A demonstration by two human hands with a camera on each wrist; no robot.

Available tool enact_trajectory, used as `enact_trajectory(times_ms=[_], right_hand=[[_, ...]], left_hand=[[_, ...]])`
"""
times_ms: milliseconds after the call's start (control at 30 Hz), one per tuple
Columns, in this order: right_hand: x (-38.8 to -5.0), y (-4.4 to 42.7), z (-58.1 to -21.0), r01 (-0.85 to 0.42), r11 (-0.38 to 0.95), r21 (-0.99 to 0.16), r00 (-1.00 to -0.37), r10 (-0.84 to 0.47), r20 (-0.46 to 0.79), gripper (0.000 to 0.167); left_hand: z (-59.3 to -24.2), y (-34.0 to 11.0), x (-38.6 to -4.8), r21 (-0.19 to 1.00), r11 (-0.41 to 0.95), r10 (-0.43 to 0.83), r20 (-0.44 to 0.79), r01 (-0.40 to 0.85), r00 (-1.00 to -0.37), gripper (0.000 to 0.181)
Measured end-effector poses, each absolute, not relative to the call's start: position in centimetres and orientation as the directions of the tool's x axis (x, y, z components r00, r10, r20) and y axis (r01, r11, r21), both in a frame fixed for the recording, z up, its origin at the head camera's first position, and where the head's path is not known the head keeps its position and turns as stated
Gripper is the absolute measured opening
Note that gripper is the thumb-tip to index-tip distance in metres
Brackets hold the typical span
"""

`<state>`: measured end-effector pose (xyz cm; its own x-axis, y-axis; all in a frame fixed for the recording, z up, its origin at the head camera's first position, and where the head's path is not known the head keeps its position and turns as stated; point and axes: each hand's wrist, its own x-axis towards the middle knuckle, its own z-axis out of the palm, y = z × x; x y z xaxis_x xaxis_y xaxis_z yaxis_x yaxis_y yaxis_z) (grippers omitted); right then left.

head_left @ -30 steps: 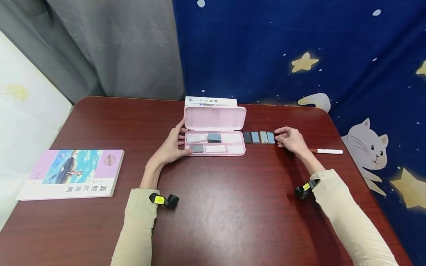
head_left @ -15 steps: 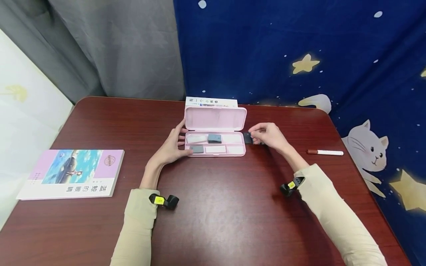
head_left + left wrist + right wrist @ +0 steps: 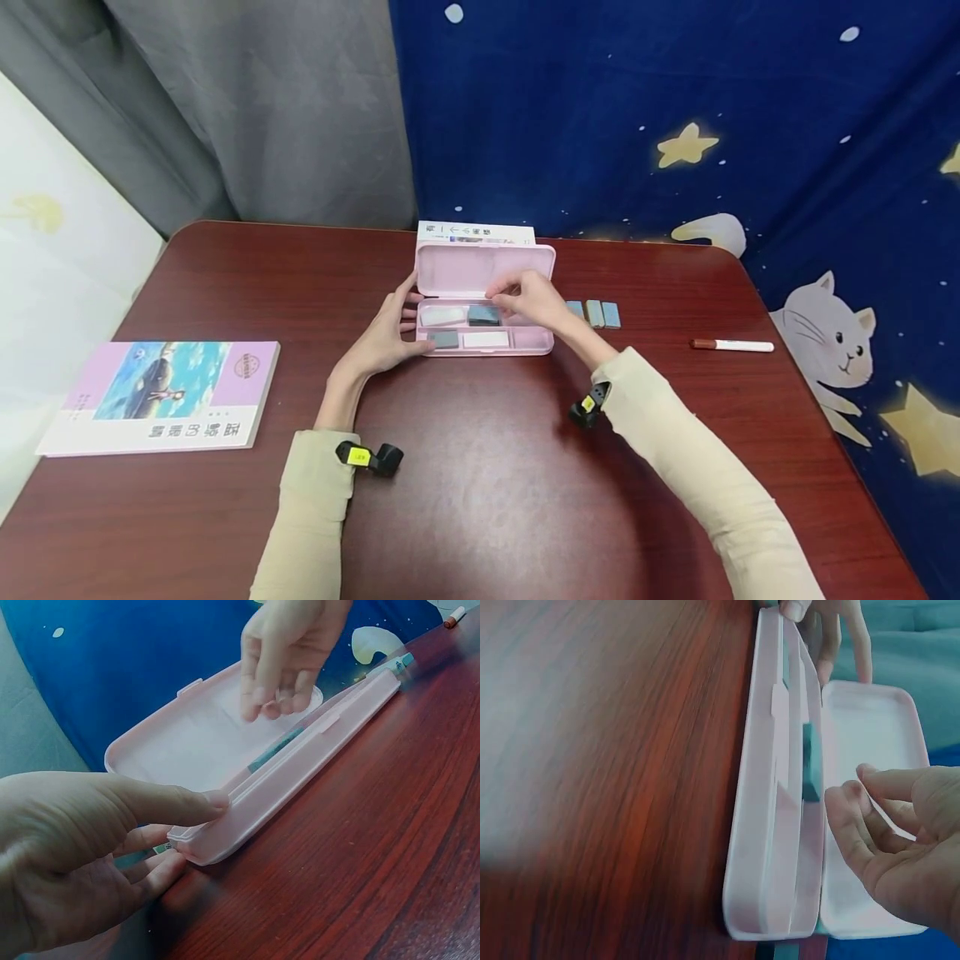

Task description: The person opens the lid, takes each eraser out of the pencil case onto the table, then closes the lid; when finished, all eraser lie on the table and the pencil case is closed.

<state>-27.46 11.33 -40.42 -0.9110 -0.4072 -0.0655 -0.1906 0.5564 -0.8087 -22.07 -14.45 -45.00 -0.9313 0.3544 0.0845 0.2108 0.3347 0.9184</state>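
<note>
An open pink plastic pencil case (image 3: 532,352) lies on the table with its lid (image 3: 453,268) raised. My left hand (image 3: 382,332) holds its left end, thumb over the front rim and fingers along the outside. Above the right half hovers my right hand (image 3: 532,298). Its fingers (image 3: 847,814) curl loosely near a dark blue-grey block (image 3: 810,761) in the back row, and nothing shows between them. A grey block (image 3: 444,339) sits in the front row. White patches in other compartments could be blocks or bare bottoms; I cannot tell.
Right of the case stand several small blocks (image 3: 594,313) in a row, partly hidden by my right wrist. A brown-and-white marker (image 3: 731,345) lies farther right. One book (image 3: 157,396) lies at the left, and another book (image 3: 476,231) is behind the lid.
My right hand has moved left from the far end of the block row, past the dark block, to above the case. My left hand stays at the case's left end.
</note>
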Motion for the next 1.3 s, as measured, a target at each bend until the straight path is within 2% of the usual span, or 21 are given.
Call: enact_trajectory(times_ms=[200,400,600,767,1100,1300], right_hand=[[-28.0,9.9,-40.5,-0.347,0.623,-0.701,-0.882,-0.47,0.019,0.011],[-28.0,8.7,-40.5,-0.414,0.717,-0.56,-0.86,-0.511,-0.018,0.012],[-27.8,7.8,-40.6,-0.465,0.731,-0.498,-0.834,-0.55,-0.029,0.016],[-27.8,8.3,-40.7,-0.459,0.726,-0.512,-0.822,-0.566,-0.064,0.017],[-28.1,8.9,-40.8,-0.449,0.682,-0.578,-0.82,-0.571,-0.036,0.012],[-28.2,9.5,-40.8,-0.355,0.646,-0.676,-0.874,-0.485,-0.004,0.013]], left_hand=[[-45.3,-14.4,-22.2,0.928,0.306,0.353,0.097,0.213,-0.93,0.112],[-45.3,-14.5,-22.4,0.927,0.31,0.358,0.09,0.21,-0.929,0.112],[-45.2,-15.0,-22.2,0.922,0.323,0.35,0.095,0.215,-0.932,0.113],[-45.3,-14.6,-22.0,0.925,0.313,0.364,0.094,0.217,-0.927,0.112],[-45.6,-14.3,-22.2,0.919,0.33,0.361,0.091,0.218,-0.928,0.111],[-45.0,-14.2,-22.1,0.921,0.313,0.349,0.114,0.23,-0.93,0.111]])
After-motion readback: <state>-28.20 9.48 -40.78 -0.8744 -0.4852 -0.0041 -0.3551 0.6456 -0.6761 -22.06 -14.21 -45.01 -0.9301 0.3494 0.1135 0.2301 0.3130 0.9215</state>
